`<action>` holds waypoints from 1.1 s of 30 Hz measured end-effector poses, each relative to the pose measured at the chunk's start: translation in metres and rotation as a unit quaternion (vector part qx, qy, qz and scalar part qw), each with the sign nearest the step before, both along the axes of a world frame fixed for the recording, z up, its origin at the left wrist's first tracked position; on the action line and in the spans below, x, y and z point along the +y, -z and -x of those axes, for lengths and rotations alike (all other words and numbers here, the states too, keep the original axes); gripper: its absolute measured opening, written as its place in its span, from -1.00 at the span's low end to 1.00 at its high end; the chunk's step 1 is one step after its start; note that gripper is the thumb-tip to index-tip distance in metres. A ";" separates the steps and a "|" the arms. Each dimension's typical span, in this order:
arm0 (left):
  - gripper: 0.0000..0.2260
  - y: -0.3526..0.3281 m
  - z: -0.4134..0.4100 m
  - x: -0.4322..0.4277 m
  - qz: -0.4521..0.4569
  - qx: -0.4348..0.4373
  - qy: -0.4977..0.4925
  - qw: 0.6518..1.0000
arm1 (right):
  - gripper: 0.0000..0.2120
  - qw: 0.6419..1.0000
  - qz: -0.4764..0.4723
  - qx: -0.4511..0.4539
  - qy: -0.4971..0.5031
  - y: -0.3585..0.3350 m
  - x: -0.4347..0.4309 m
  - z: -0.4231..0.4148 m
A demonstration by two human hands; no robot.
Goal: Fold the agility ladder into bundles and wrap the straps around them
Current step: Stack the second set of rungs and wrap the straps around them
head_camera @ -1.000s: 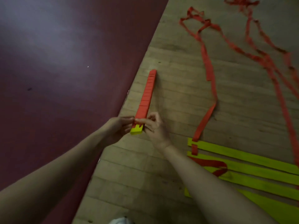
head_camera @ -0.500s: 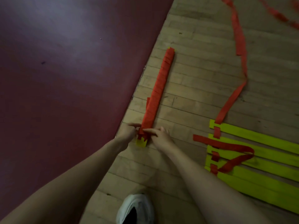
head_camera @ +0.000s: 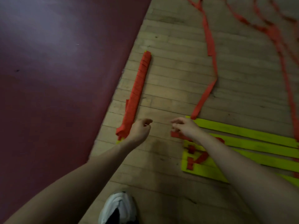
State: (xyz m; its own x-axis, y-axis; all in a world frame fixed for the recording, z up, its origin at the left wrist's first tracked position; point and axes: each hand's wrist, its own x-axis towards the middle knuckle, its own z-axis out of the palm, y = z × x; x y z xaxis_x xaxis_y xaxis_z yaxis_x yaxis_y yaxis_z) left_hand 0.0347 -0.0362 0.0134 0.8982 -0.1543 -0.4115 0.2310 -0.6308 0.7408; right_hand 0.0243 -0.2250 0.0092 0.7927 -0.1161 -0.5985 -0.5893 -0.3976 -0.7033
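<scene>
Now the wrapped bundle [head_camera: 137, 92] is left lying on the wooden floor [head_camera: 169, 78], along the edge of the dark red mat [head_camera: 56, 62].
Its near end is no longer pinched by both hands: the left hand [head_camera: 140, 130] is held loosely curled and empty just beside it, while the right hand [head_camera: 186, 127], fingers relaxed, is held over the near ends of the yellow rungs [head_camera: 250, 135].

No text, label, brand or number can be read: none on the flat yellow plastic rungs [head_camera: 242, 133], the long red strap-wrapped bundle [head_camera: 137, 92], or the white shoe [head_camera: 118, 206].
</scene>
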 end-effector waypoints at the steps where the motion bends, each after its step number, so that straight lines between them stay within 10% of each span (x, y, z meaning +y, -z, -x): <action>1: -0.70 0.000 0.004 -0.020 0.021 0.012 0.027 0.999 | -0.77 1.000 0.025 0.003 0.001 -0.007 -0.021 0.006; 7: -0.69 0.005 0.044 -0.132 -0.016 0.004 0.285 0.958 | -0.71 0.968 0.220 0.053 -0.110 -0.028 -0.146 0.077; 20: -0.40 0.051 0.091 -0.139 -0.277 -0.189 0.664 0.668 | -0.31 0.904 0.321 0.067 -0.274 0.023 -0.220 0.201; 27: -0.36 0.055 0.066 -0.117 -0.231 -0.256 0.607 0.716 | -0.37 0.910 0.350 0.014 -0.223 0.033 -0.199 0.200; 33: -0.43 0.045 0.024 -0.094 -0.317 -0.346 0.572 0.673 | -0.41 0.902 0.355 -0.011 -0.246 0.032 -0.182 0.189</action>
